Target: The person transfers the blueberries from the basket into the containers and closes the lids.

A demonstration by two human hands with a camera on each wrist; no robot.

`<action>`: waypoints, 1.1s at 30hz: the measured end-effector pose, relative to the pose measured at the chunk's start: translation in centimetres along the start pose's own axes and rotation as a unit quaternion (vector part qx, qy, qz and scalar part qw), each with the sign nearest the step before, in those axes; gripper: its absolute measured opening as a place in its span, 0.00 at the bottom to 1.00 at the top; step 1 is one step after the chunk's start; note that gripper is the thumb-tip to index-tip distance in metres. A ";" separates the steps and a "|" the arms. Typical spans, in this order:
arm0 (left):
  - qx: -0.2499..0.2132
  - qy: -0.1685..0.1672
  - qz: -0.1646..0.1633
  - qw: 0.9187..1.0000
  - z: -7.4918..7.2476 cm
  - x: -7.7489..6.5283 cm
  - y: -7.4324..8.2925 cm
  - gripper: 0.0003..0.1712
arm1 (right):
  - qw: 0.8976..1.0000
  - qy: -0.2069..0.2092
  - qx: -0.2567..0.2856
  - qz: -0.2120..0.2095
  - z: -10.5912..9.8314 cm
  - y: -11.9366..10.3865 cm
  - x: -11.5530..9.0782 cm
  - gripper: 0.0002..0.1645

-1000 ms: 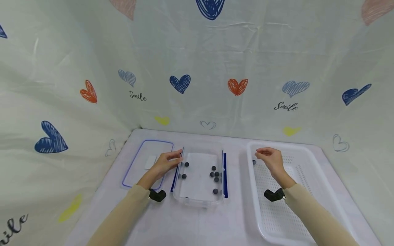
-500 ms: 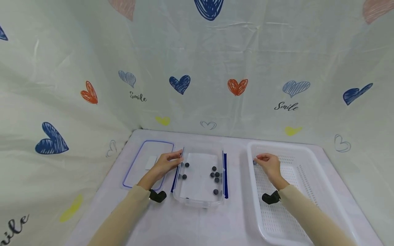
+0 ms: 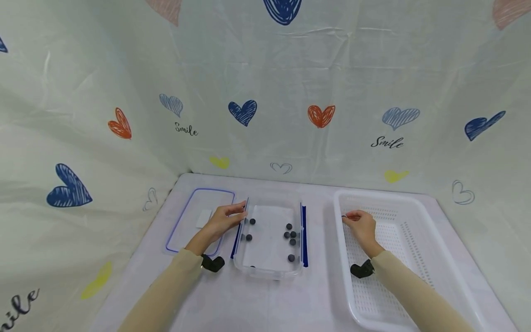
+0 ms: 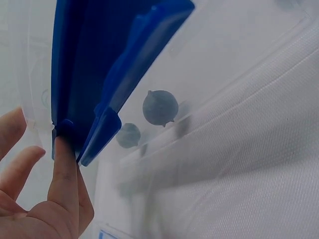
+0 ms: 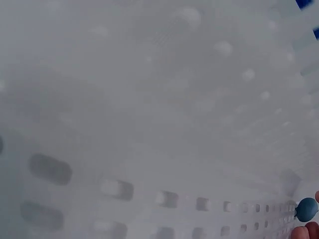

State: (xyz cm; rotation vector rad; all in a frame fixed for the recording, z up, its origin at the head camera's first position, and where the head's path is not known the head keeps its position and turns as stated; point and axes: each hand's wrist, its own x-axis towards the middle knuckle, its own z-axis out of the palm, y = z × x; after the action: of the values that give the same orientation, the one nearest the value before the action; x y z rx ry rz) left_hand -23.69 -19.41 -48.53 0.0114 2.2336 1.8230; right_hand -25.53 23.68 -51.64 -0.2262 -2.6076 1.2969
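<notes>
My left hand (image 3: 221, 224) holds the left rim of a clear plastic box (image 3: 269, 275). In the left wrist view one finger touches the box's blue side latch (image 4: 99, 74), which hangs folded outward. Several small dark balls (image 3: 292, 234) lie inside the box, mostly along its right side. My right hand (image 3: 362, 227) reaches inside a white perforated basket (image 3: 350, 295), near its far left corner. Its fingertips pinch a small dark ball (image 5: 306, 209) by the basket's left wall. In the right wrist view only the fingertips show, at the lower right edge.
A clear lid (image 3: 182, 230) with a blue rim lies flat left of the box, partly under the left forearm. The box's right blue latch (image 3: 304, 235) also stands out. Behind the white table (image 3: 265, 304) hangs a curtain (image 3: 282, 69) printed with hearts.
My right hand has come down and slightly left to the ball at the basket's left wall and now pinches it. The left hand stays at the box rim.
</notes>
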 end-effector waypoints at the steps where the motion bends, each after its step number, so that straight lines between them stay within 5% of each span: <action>1: -0.001 -0.001 0.001 1.000 0.0 0.0 0.0 0.32 | 1.000 0.002 0.002 -0.001 0.0 0.0 0.0 0.11; 19: 0.004 0.007 -0.006 1.000 0.0 -0.1 -0.1 0.32 | 1.000 0.010 0.007 -0.015 0.8 0.0 -0.1 0.11; 33: 0.004 0.005 -0.005 1.000 0.0 0.0 0.0 0.32 | 1.000 0.013 0.023 -0.009 -1.1 -1.1 0.5 0.12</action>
State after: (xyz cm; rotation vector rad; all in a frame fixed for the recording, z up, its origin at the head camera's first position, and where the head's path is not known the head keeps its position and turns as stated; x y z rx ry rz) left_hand -23.65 -19.44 -48.55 -0.0068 2.2431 1.8127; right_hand -25.78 23.93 -50.03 -0.2088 -2.5494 1.3370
